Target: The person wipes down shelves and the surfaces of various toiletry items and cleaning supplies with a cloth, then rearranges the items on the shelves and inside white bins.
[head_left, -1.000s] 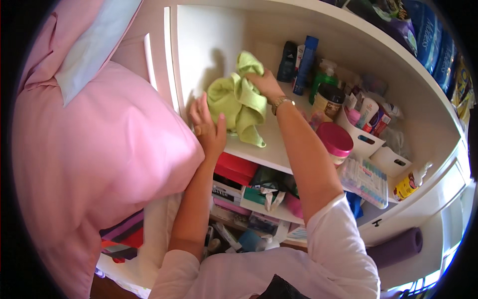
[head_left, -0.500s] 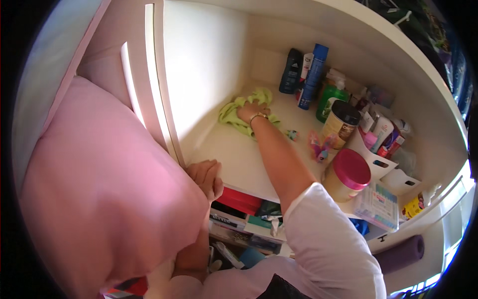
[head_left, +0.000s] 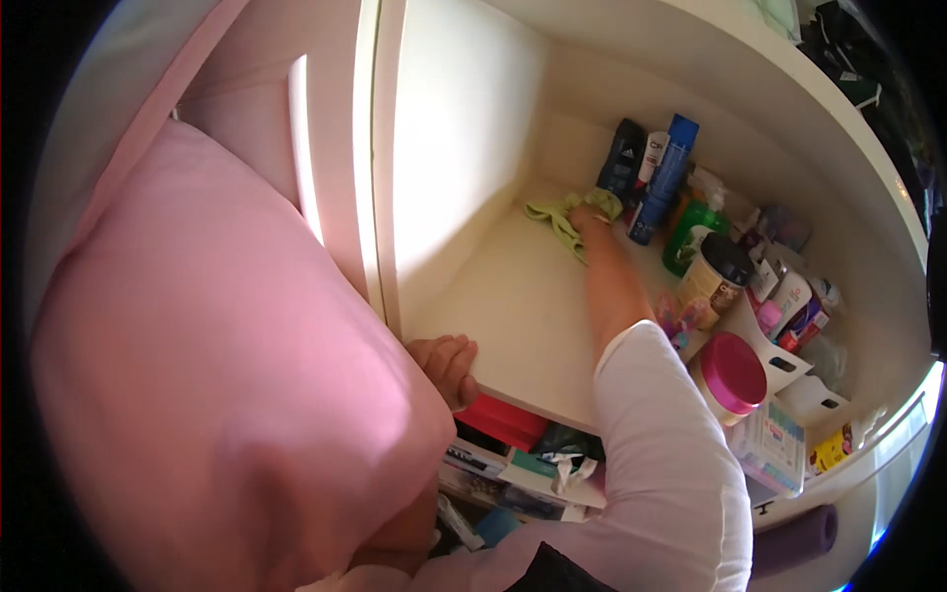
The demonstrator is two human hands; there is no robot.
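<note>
Fabric (head_left: 227, 365), pink and bulging, fills the left of your view, its lower part covering much of your left forearm. Right of it stands the pale upright edge of the cabinet (head_left: 390, 168). Your left hand (head_left: 446, 367) rests at the front edge of the shelf (head_left: 503, 296), beside the fabric, its fingers together and bent; you hold no loose thing in it that shows, and whether it grips the edge you cannot tell. Just below the shelf's front edge lies a red item (head_left: 508, 422).

Farther right, toward the back of the shelf, is the green cloth (head_left: 565, 219), bunched under and around your right hand (head_left: 589, 214). That hand is closed over the cloth, though its fingertips are hidden and how tightly you grip cannot be told. Your right arm, in a white sleeve (head_left: 671, 434), stretches over the shelf to it.

Just past the cloth stand a dark bottle (head_left: 621, 158), a white tube (head_left: 651, 160) and a tall blue can (head_left: 665, 178). Next come a pink toy (head_left: 679, 318), a green pump bottle (head_left: 695, 237), a jar with a black lid (head_left: 712, 286) and one with a pink lid (head_left: 732, 373). Nearer the front corner lies a clear case of pens (head_left: 769, 452); beside it, a filled white bin (head_left: 758, 345). Rightmost on the shelf is a yellow bottle (head_left: 832, 450).
</note>
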